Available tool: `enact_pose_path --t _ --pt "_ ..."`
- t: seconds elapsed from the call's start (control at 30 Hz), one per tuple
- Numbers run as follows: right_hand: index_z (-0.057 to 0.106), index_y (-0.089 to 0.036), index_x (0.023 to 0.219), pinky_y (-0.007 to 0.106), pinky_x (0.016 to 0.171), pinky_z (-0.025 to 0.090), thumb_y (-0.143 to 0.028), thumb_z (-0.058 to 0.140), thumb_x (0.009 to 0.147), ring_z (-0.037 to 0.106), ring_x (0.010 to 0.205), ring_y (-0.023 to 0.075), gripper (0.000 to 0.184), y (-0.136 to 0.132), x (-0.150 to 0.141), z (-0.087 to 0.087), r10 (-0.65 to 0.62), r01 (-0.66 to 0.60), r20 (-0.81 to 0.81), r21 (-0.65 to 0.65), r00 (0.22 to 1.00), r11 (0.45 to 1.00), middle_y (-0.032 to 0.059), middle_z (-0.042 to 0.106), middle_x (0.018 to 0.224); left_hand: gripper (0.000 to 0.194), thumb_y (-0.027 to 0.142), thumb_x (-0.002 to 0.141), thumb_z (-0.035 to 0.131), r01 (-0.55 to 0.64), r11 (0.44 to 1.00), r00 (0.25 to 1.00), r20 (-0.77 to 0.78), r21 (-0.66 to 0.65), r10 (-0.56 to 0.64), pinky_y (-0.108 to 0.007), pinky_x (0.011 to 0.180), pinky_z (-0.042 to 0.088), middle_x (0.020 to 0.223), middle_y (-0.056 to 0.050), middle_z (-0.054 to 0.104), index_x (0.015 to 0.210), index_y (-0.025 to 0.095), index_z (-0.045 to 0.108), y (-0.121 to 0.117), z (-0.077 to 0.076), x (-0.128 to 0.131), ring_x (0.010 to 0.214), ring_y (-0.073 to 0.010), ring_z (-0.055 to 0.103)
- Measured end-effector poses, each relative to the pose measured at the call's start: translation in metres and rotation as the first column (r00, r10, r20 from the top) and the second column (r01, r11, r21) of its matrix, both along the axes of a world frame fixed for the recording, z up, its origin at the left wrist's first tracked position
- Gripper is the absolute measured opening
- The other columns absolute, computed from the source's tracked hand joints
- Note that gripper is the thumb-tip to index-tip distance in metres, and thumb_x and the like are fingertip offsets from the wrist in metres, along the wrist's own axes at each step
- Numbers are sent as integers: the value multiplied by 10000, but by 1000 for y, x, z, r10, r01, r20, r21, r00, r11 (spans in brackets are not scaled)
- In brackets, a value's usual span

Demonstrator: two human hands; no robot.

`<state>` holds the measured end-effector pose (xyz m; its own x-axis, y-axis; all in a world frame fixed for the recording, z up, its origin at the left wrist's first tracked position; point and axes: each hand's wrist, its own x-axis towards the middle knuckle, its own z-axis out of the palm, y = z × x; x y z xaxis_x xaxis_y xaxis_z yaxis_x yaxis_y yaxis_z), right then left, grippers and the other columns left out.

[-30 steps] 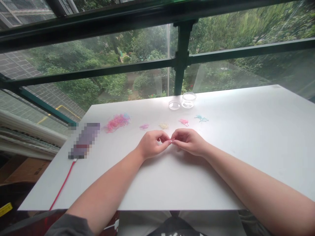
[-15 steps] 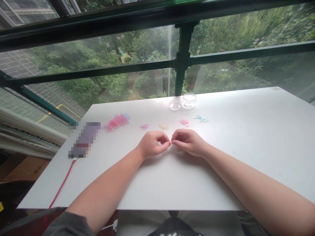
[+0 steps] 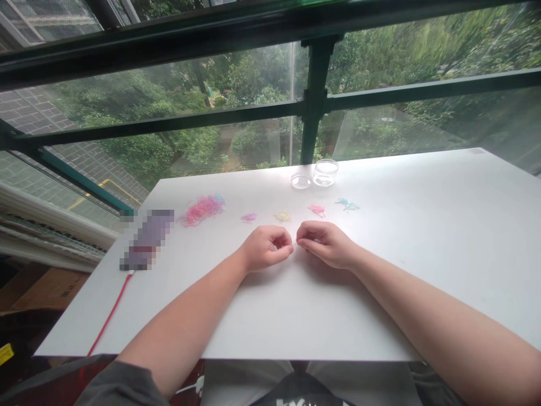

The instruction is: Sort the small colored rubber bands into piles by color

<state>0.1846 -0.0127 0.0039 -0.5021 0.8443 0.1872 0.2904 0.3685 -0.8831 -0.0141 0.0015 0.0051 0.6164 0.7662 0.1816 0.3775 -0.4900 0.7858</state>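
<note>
My left hand [image 3: 267, 248] and my right hand [image 3: 324, 243] face each other low over the white table, thumb and forefinger of each pinched together. Between the fingertips spans a thin, pale elastic band [image 3: 295, 243], mostly hidden by the fingers. Beyond my hands lie small piles of elastic bands: purple [image 3: 249, 217], pale yellow [image 3: 283, 216], pink [image 3: 316, 210] and teal [image 3: 347, 204]. A larger mixed heap [image 3: 204, 210], mainly pink and purple, spreads farther left.
A clear round jar [image 3: 325, 172] stands at the table's [image 3: 422, 225] back edge, its clear lid [image 3: 301, 181] beside it. On the left lies a blurred phone-like object [image 3: 147, 239] with a red cable [image 3: 110, 313]. Windows rise behind the table.
My fingertips have drawn slightly apart, the right hand shifting a little right, so the pale band now shows between them. The piles stay put.
</note>
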Motion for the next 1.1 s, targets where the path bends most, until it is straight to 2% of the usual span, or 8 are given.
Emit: enact_pose_path --t 0.3,0.6,1.1 --pt "505 -179 717 259 585 388 -167 503 789 477 566 115 72 18 17 -6 -210 211 -36 57 977 976 -22 505 585 97 215 730 561 -6 999 999 -35 -35 5 -200 551 411 636 -6 576 667 143 567 4 3 -3 589 -94 508" --pt "552 -169 732 238 525 353 -207 518 800 421 550 101 84 2 1 -3 -38 37 19 29 999 999 -21 489 605 114 247 748 563 -33 998 999 5 -61 33 -194 524 394 648 -5 583 714 141 584 0 -6 1 560 -80 494" --pt "571 -165 748 246 549 389 -229 558 772 465 586 111 69 5 3 -4 -76 75 10 31 997 997 9 554 664 97 232 742 568 -65 997 998 -8 -33 65 -205 567 431 705 -12 605 785 148 588 -1 -3 2 596 -89 519"
